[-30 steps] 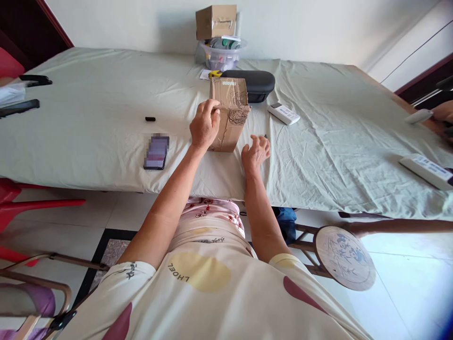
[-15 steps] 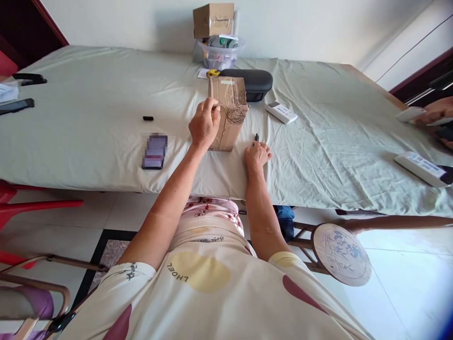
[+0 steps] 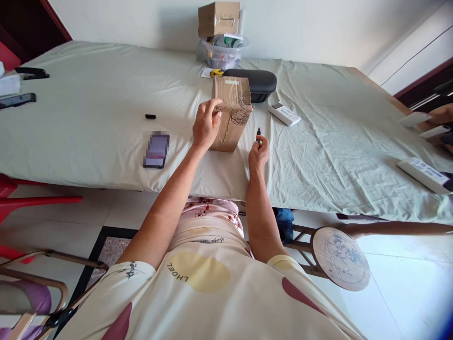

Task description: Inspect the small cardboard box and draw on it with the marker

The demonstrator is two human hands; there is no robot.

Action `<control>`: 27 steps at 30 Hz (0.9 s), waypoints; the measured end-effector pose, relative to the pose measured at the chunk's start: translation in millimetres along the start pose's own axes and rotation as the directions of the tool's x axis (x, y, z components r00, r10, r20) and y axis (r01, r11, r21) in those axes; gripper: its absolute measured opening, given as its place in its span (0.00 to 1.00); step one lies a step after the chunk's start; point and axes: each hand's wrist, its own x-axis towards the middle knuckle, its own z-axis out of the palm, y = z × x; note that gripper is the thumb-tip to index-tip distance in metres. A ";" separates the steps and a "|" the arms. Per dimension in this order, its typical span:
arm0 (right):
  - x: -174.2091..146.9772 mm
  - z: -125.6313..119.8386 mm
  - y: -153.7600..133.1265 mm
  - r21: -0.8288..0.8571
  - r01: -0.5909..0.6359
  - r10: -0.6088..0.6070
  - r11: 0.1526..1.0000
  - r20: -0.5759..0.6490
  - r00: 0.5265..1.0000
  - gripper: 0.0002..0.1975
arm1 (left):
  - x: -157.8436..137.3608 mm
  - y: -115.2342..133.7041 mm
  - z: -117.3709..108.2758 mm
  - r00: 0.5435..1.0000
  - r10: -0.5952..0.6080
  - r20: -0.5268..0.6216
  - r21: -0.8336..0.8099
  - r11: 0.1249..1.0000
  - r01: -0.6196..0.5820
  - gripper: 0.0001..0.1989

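An upright cardboard box (image 3: 230, 130) with dark scribbles near its top edge stands on the cloth-covered table. My left hand (image 3: 206, 123) grips the box's upper left edge, thumb on the front face and fingers on top. To the right of the box, my right hand (image 3: 259, 152) is closed around a black marker (image 3: 258, 132), whose tip points away from me. A small black cap (image 3: 150, 116) lies on the cloth to the left, beyond a phone (image 3: 156, 150) with a blurred screen.
Behind the box sit a black case (image 3: 262, 82), a yellow tape measure (image 3: 216, 72) and a clear plastic basket (image 3: 223, 56). A white box (image 3: 285, 114) lies right of them, another white box (image 3: 424, 174) farther right. Another person's hand (image 3: 442, 115) shows at the right edge. A stool (image 3: 340, 259) stands below.
My right hand has turned and lifted slightly, and the marker in it shows more clearly. The left hand keeps its hold on the box. The whole view has shifted a little.
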 end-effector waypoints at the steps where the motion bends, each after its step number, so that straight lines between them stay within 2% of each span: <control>1: 0.6 0.8 -1.0 0.040 0.038 -0.037 0.998 -0.020 0.999 0.25 | -0.9 -0.6 -0.1 1.000 0.005 0.009 0.009 1.000 -0.005 0.18; 4: -2.4 0.3 -9.8 0.098 0.169 -0.161 0.981 -0.081 0.984 0.31 | -3.5 -2.5 0.2 0.999 0.017 0.034 0.018 1.000 -0.017 0.17; 7: -13.0 -5.5 -24.9 0.069 0.295 -0.286 0.953 -0.121 0.951 0.36 | -5.0 -4.7 1.1 0.999 0.019 0.043 0.014 1.000 -0.019 0.20; 11: -35.9 -16.5 -46.1 0.096 0.314 -0.299 0.945 -0.143 0.943 0.36 | -4.8 -5.6 1.4 0.999 0.023 0.048 -0.004 1.000 -0.023 0.24; 14: -54.3 -21.6 -61.3 0.135 0.370 -0.358 0.919 -0.106 0.928 0.33 | -4.1 -4.1 0.5 0.998 0.027 0.050 -0.008 1.000 -0.026 0.23; 18: -69.4 -23.7 -85.2 0.120 0.512 -0.520 0.851 0.052 0.852 0.30 | -4.1 -1.0 -1.3 0.996 0.064 0.059 0.006 0.998 -0.064 0.23; 21: -70.8 -23.4 -103.8 0.113 0.561 -0.572 0.820 0.122 0.811 0.28 | -5.1 0.3 -2.0 0.995 0.082 0.055 0.012 0.997 -0.082 0.23; 27: -71.0 -18.3 -116.4 0.008 0.529 -0.523 0.849 0.155 0.838 0.27 | -7.4 -0.9 -0.8 0.996 0.070 0.047 -0.016 0.997 -0.069 0.24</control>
